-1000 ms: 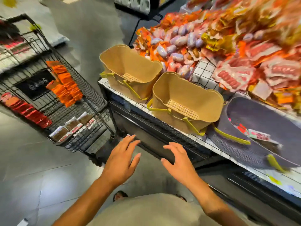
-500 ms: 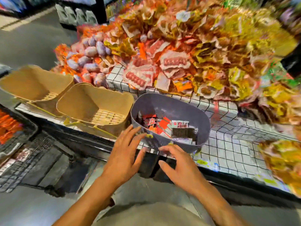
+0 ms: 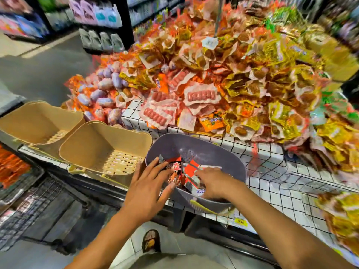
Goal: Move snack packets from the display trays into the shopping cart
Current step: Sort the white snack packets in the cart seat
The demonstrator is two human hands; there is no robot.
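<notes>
Step in hand: lifting the snack packets (image 3: 191,168) out of the grey basket (image 3: 194,144) at the front edge of the table (image 3: 272,171)
Left grip: your left hand (image 3: 147,183) is open, its spread fingers lying on the packets at the basket's near-left side
Right grip: your right hand (image 3: 213,183) bends its fingers down onto a red-and-white packet; blur hides whether it has closed on one
Doing it well: draw both hands together under the loose pile and close on a bundle; the wrappers look slippery, so squeeze before you lift, and steady the basket, which sits tilted at the edge
Grey basket: a small loose pile of red, white and dark packets
Tan baskets (image 3: 93,146): two just to the left, side by side, with bare slatted bottoms
Shopping cart (image 3: 29,200): low on your left, with orange packets (image 3: 11,167) inside
</notes>
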